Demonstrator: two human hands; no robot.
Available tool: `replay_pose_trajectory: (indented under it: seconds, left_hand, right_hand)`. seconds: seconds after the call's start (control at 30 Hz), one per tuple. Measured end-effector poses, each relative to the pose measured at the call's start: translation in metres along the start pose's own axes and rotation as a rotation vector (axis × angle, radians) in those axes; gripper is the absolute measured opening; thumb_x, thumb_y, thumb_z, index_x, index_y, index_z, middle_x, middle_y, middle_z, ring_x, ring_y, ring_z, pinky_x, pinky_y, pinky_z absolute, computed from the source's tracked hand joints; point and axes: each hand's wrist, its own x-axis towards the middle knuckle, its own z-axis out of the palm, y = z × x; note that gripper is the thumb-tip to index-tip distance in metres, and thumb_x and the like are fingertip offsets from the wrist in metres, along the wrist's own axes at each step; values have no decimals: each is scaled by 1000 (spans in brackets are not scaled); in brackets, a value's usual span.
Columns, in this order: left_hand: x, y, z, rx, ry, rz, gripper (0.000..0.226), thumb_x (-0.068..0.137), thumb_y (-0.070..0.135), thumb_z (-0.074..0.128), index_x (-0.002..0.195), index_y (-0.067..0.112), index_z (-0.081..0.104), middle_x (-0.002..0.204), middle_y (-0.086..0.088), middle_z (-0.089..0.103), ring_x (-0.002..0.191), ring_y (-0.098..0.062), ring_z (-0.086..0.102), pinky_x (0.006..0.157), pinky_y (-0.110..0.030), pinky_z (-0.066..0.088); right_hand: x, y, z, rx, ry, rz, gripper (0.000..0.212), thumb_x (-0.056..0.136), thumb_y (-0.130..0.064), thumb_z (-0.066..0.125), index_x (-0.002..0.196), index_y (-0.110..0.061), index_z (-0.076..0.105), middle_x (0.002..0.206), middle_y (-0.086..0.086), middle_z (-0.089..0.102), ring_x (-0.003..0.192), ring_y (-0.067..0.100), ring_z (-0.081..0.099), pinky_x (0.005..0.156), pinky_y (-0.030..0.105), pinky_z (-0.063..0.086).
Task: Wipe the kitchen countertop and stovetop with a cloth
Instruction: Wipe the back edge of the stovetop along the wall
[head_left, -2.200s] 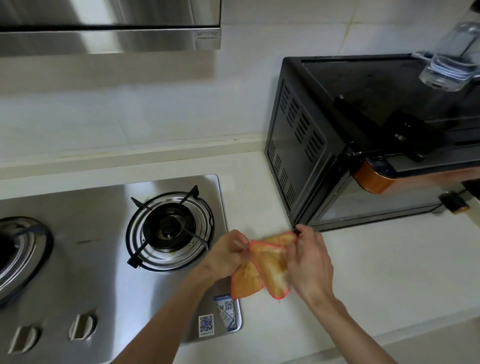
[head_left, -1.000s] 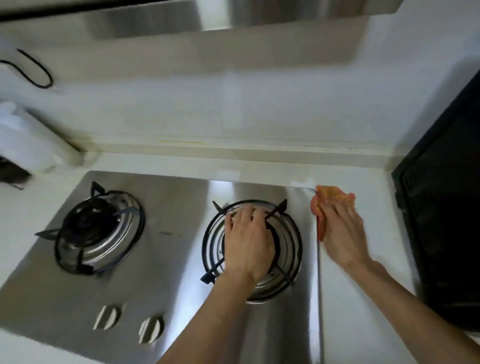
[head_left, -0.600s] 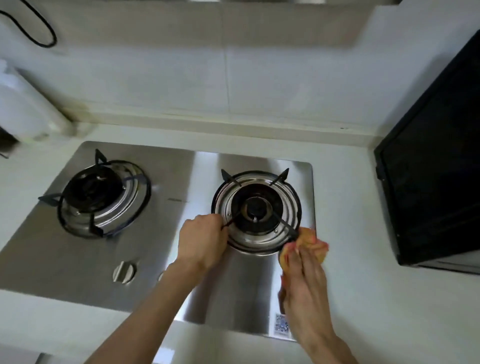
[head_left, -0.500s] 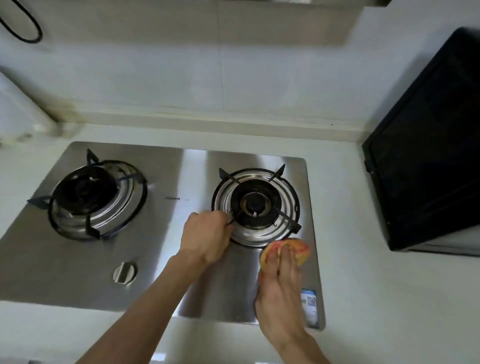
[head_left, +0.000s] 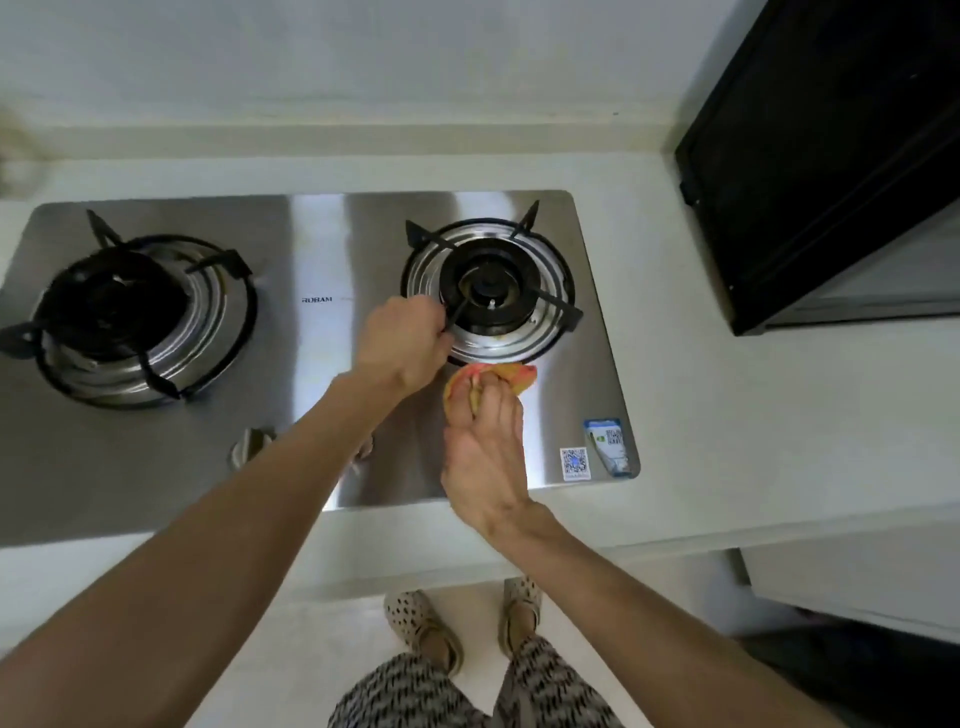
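An orange cloth (head_left: 511, 375) lies bunched on the steel stovetop (head_left: 322, 249), just in front of the right burner (head_left: 491, 291). My right hand (head_left: 485, 457) presses flat on the cloth, fingers stretched forward over it. My left hand (head_left: 402, 340) is closed around the front-left prong of the right burner's black pan support. The white countertop (head_left: 727, 431) surrounds the stove on all sides.
The left burner (head_left: 130, 322) has its own black pan support. A control knob (head_left: 249, 447) sits near the stove's front edge, and QR stickers (head_left: 592, 457) mark its right corner. A black oven (head_left: 831, 156) stands at the back right. My feet show below the counter edge.
My right hand slid the cloth leftward along the front of the right burner. My left hand kept its hold on the pan support. The camera tilted down, showing the counter edge and my feet.
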Motion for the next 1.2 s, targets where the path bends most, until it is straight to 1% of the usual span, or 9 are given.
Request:
replay_pose_trajectory:
  seconds: [0.17, 0.3, 0.4, 0.53, 0.6, 0.73, 0.9, 1.1, 1.2]
  left_hand:
    - [-1, 4, 1, -12, -29, -13, 24, 85, 26, 58, 64, 15, 53, 69, -7, 57, 74, -37, 57, 60, -34, 38]
    - [0, 7, -3, 13, -63, -6, 18, 86, 24, 60, 78, 10, 66, 83, -14, 68, 83, -39, 61, 68, -40, 51]
    - [-3, 6, -2, -47, -86, -11, 18, 86, 27, 62, 78, 12, 64, 80, -11, 68, 81, -35, 61, 69, -40, 50]
    - [-14, -7, -6, -263, -139, -99, 35, 89, 46, 61, 74, 15, 67, 67, -4, 66, 69, -24, 61, 66, -36, 49]
    - [-25, -19, -9, -263, -57, -164, 45, 92, 54, 49, 77, 16, 68, 68, -4, 66, 69, -24, 61, 66, -37, 50]
    - [-59, -54, -8, -182, 161, -388, 39, 98, 46, 42, 81, 17, 63, 78, -8, 68, 80, -36, 63, 69, -43, 51]
    - [-93, -136, -28, -210, 259, -541, 25, 97, 35, 46, 77, 22, 54, 80, -9, 66, 83, -37, 63, 67, -39, 46]
    - [-92, -159, -31, -165, 355, -463, 24, 89, 28, 41, 96, 17, 62, 95, -7, 63, 90, -32, 59, 74, -39, 47]
    - [-89, -154, -27, -111, 409, -389, 25, 86, 26, 37, 90, 13, 59, 93, -7, 58, 86, -32, 54, 73, -42, 46]
  right_hand:
    - [-10, 52, -9, -63, -81, -437, 64, 86, -8, 60, 147, -6, 40, 152, 17, 38, 138, 35, 36, 116, 44, 34]
    - [-13, 103, -49, 38, 121, -121, 31, 105, -34, 43, 134, -35, 54, 125, -4, 60, 109, 24, 60, 86, 38, 51]
    - [6, 118, -72, 293, 290, 60, 24, 106, -23, 44, 120, -23, 64, 94, -9, 61, 78, 31, 53, 63, 26, 47]
    - [41, 123, -92, 343, 350, 78, 28, 89, -5, 55, 108, -24, 62, 112, -7, 58, 100, 29, 60, 88, 36, 54]
    - [59, 110, -98, 407, 397, 35, 26, 94, -14, 45, 113, -21, 61, 121, -4, 55, 105, 30, 62, 90, 46, 55]
    - [83, 51, -100, 581, 393, -123, 41, 100, 5, 34, 131, -2, 59, 130, 4, 52, 113, 3, 58, 93, 14, 46]
    - [112, -55, -63, 622, 339, -329, 45, 92, 1, 34, 125, -15, 61, 125, 0, 52, 114, 29, 59, 95, 51, 50]
    - [106, -107, -83, 839, 508, -392, 42, 94, 19, 36, 121, 2, 64, 128, 14, 51, 103, -2, 60, 75, 18, 54]
    - [107, -115, -39, 740, 308, -472, 36, 99, -2, 37, 125, -12, 59, 128, 4, 44, 100, 18, 62, 85, 29, 53]
